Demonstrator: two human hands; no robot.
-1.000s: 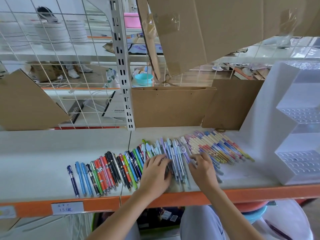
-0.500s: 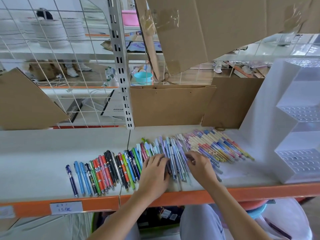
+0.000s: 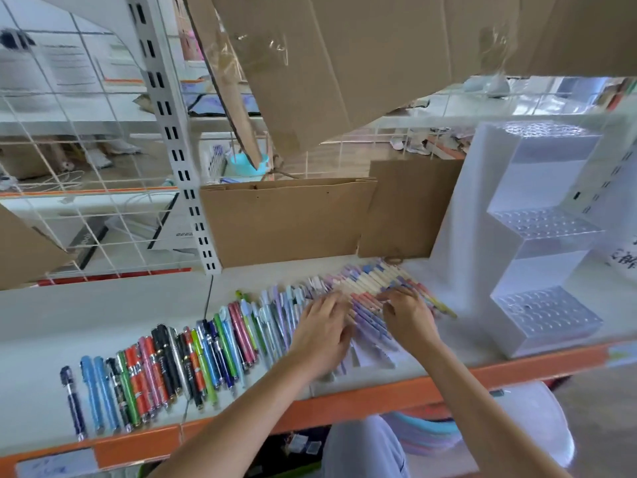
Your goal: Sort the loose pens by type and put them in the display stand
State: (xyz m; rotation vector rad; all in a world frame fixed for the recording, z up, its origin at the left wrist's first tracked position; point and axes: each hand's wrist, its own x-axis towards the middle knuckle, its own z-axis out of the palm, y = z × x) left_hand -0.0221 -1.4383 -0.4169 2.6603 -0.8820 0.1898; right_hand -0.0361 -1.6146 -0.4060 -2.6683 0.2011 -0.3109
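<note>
Both hands have been moved to the right along the row of loose pens [image 3: 241,343]. The left hand [image 3: 322,336], which was laid on the blue and grey pens near the middle of the row, is now placed on the lilac and purple pens [image 3: 370,326] further right. The right hand [image 3: 408,315] has been carried from the pale blue pens to the cream-coloured pens with pink and blue ends [image 3: 375,282], and its fingers are curled over them.
</note>
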